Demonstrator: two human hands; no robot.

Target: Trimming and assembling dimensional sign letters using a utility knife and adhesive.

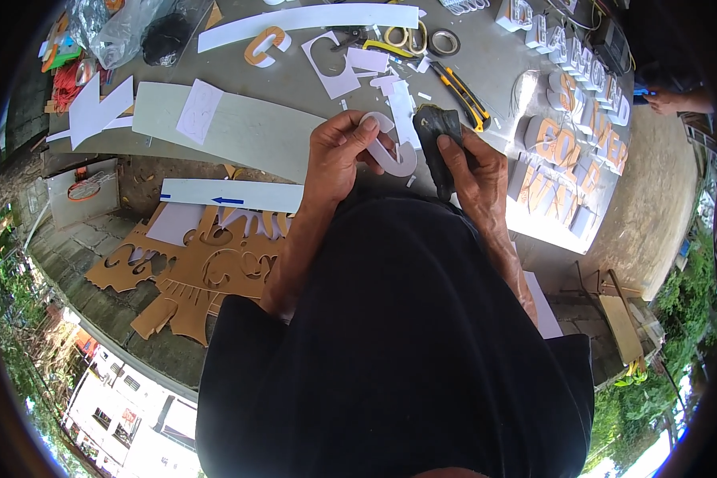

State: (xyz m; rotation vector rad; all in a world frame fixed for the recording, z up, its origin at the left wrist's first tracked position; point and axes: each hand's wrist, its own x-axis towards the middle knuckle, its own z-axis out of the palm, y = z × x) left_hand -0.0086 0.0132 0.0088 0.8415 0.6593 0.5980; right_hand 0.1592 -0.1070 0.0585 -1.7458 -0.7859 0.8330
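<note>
In my left hand [334, 155] is a curved white letter cutout [406, 162], pinched between thumb and fingers, its open side facing up and to the right. My right hand [482, 167] grips a worn black block [436, 131], dark and slightly uneven, held upright just to the right of the cutout. A narrow gap seems to separate the two. Beyond my right hand lies a yellow and black utility knife [460, 94]. White offcuts [402, 111] are scattered on the table behind the cutout.
Scissors [406, 38] and a tape roll [444, 42] lie farther back on the grey table [486, 64]. Several raised letters with wood-coloured faces [556, 143] stand at right. Brown cut-out sheets [207, 263] lie low at left. Another person's hand [668, 101] shows at far right.
</note>
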